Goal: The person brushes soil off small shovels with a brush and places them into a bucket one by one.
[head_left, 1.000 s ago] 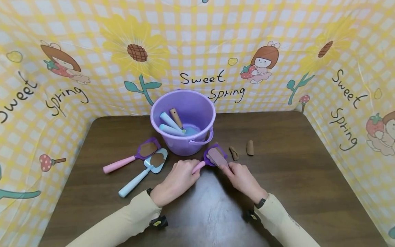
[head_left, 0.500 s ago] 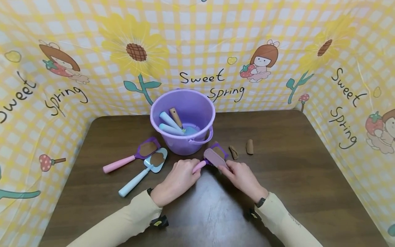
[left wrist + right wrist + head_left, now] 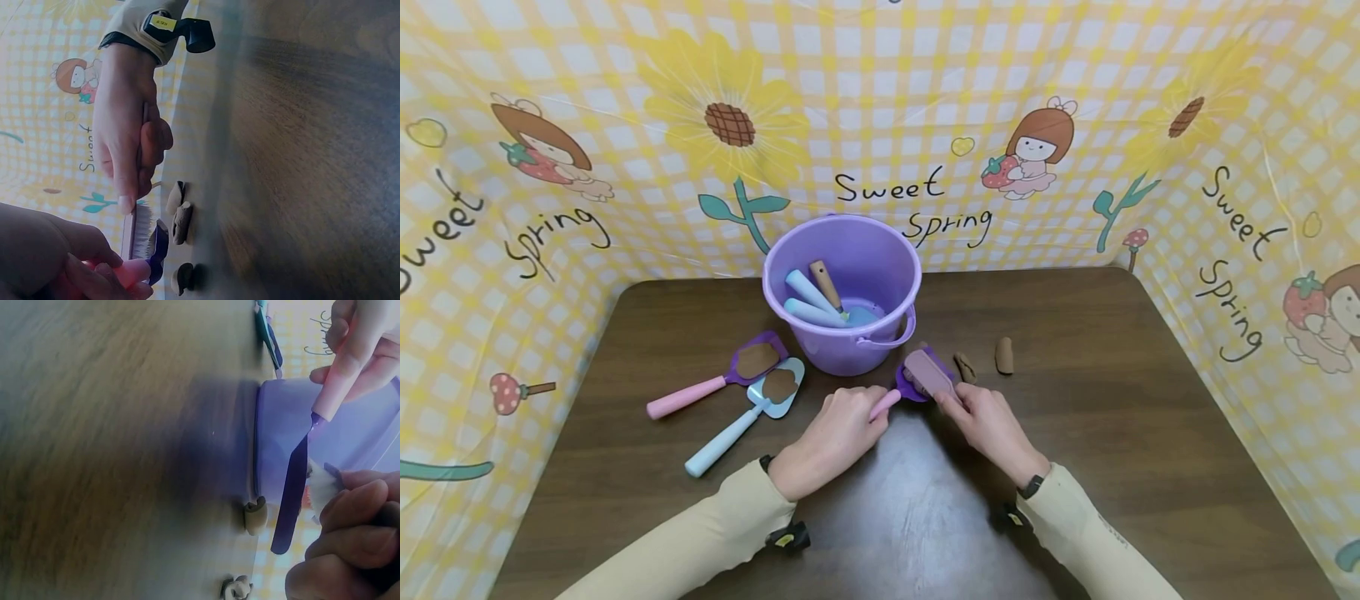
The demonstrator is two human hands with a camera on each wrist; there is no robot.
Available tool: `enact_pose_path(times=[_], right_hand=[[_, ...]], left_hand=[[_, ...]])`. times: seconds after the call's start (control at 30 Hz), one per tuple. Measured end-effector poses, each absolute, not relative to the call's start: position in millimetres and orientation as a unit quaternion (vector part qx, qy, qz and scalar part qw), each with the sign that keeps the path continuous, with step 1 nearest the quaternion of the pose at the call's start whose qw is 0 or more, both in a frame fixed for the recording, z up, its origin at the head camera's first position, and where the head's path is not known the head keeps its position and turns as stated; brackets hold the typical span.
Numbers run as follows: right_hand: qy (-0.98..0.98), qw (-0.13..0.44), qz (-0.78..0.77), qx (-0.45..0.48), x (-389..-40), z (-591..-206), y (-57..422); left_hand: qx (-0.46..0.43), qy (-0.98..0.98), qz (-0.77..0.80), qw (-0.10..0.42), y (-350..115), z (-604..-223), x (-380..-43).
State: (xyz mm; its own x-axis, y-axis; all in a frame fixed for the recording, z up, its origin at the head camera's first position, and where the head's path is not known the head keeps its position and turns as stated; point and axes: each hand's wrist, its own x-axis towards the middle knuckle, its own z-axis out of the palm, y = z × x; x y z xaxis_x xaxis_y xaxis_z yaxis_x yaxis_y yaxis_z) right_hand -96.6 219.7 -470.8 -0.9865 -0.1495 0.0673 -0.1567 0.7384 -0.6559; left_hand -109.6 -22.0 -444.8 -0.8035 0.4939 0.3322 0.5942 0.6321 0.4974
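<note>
My left hand [image 3: 835, 437] grips the pink handle of a small garden trowel [image 3: 886, 404] by its front end. Its purple blade points away to the right, raised above the tabletop in the right wrist view, where it shows edge-on. With my right hand [image 3: 996, 429] I hold a mauve brush [image 3: 929, 372] by its handle, thumb along it. The brush lies across the blade and hides much of it. Pale bristles [image 3: 143, 230] face the blade in the left wrist view.
Behind the trowel stands a purple bucket [image 3: 853, 350] with several handled tools inside. To the left lie a pink-handled trowel [image 3: 688, 397] and a light blue trowel [image 3: 724, 442], both with brown patches. Curled brown pieces [image 3: 966, 367] [image 3: 1004, 356] lie at right on the dark wooden table [image 3: 1112, 433].
The brush first slid down toward the trowel's handle, then back up along the blade, and now covers its middle. My left hand and the trowel stay about where they were.
</note>
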Motion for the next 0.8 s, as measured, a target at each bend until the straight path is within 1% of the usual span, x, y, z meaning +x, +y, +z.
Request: enact_pose_path(times=[0.13, 0.33, 0.57, 0.8], right_hand=[[-0.932, -0.002, 0.353, 0.078, -97.7, -470.7, 220.2], [-0.930, 0.002, 0.359, 0.073, -97.1, -469.2, 219.6], [-0.930, -0.010, 0.344, 0.127, -96.3, -470.1, 221.3], [-0.937, -0.016, 0.341, 0.071, -97.9, -468.7, 224.7]], left_hand=[[-0.306, -0.898, -0.304, 0.086, -23.5, -446.8, -109.4], [-0.304, -0.898, -0.309, 0.074, -23.4, -447.2, -109.1], [-0.302, -0.900, -0.303, 0.081, -22.3, -445.0, -109.8], [-0.302, -0.900, -0.309, 0.064, -22.4, -442.3, -108.3]])
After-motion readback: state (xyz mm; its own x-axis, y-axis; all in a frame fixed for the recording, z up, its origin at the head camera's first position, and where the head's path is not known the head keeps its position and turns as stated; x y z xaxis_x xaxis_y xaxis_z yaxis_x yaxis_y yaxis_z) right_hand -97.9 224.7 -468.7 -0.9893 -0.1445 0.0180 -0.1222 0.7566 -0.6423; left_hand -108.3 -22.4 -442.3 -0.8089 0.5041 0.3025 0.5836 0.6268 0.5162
